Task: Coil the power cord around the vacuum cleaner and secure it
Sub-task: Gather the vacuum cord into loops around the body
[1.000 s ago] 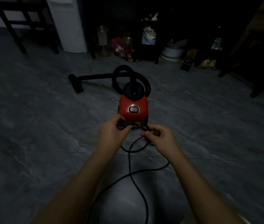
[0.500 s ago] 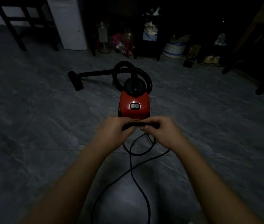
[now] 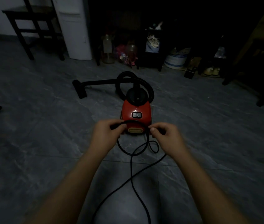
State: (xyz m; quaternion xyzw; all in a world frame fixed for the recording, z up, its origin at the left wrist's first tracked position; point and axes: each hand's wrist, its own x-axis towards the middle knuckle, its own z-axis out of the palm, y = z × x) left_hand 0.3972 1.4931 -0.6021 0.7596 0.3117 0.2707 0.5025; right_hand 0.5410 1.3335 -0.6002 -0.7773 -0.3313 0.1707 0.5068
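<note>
Behind vacuum cleaner (image 3: 136, 109), left hand (image 3: 105, 135), right hand (image 3: 165, 135), fingers (image 3: 122, 126) pinching power cord (image 3: 132, 167) arched crosswise

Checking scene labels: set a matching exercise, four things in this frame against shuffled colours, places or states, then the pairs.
1 vacuum cleaner
2 power cord
3 hose
4 chair

A dark, far left at the back
B pinched by left hand and right hand
C red, on the floor
D black loop behind the red body

Pairs: 1-C, 2-B, 3-D, 4-A
</note>
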